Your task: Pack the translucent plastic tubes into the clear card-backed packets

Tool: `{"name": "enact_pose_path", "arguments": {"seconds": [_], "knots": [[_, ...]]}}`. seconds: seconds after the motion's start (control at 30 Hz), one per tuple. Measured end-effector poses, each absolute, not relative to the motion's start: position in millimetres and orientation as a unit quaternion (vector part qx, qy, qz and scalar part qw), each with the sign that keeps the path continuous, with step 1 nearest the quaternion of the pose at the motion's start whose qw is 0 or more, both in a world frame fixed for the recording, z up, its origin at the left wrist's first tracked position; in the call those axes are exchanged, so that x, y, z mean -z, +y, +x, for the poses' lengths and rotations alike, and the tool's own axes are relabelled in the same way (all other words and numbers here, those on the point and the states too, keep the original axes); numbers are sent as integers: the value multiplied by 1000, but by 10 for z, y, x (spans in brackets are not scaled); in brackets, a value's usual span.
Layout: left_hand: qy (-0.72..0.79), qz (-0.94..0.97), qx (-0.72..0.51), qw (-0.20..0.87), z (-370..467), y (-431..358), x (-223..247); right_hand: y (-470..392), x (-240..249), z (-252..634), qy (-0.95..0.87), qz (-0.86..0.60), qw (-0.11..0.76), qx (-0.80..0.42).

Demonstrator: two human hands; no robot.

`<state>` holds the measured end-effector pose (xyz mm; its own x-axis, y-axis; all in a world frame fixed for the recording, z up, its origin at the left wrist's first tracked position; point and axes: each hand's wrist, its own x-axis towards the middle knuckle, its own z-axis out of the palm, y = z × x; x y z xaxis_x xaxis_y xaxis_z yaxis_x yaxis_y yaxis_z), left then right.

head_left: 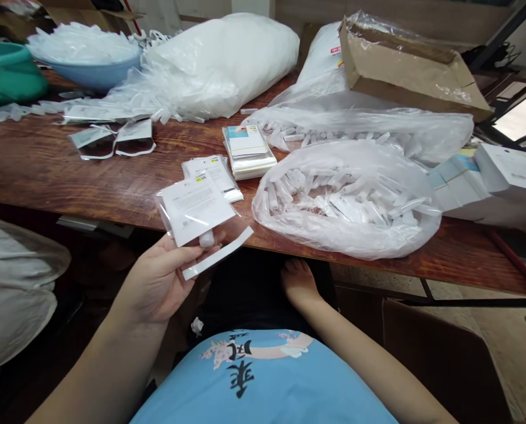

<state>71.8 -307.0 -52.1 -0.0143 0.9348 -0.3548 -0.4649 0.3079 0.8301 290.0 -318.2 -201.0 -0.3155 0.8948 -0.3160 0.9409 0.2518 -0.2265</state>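
My left hand [163,277] is closed on a clear plastic packet [196,209] held just in front of the table edge. A white printed card sits inside the packet, with a small whitish plastic piece [207,238] at its lower end. The packet's flap ends in a white strip [219,254]. Resting on my dark-clothed lap, my right hand [300,282] holds nothing visible, its fingers lying loosely. Behind the held packet, more carded packets [216,171] lie on the table, beside a thicker stack of clear sleeves with cards [249,147].
An open plastic bag [333,241] of small translucent pieces stands near the front edge. Behind it are another bag [378,121] and a cardboard box [404,70]. White card stacks [461,182] stand right. Two packets [113,141], a blue basin [90,70] and a green basin [11,73] occupy the left.
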Motion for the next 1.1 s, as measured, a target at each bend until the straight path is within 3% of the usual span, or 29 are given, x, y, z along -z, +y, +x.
{"name": "enact_pose_path", "arguments": {"seconds": [0.2,0.23,0.3,0.37,0.53,1.1], "knots": [[474,226,-488,697,783,-3075,513,-3482,1523,3215,807,563,-58,170],[469,223,-482,706,811,-3073,514,-3519,1370,3242,821,537,-104,166],[454,216,-473,723,880,-3075,514,-3547,1047,3226,831,441,-314,127],[434,210,-468,741,953,-3085,511,-3507,770,3122,825,359,-423,104],[408,224,-460,756,1016,-3107,508,-3307,527,2793,907,206,-367,18],[415,219,-462,753,981,-3003,544,-3155,591,2626,943,196,-268,-36]]}}
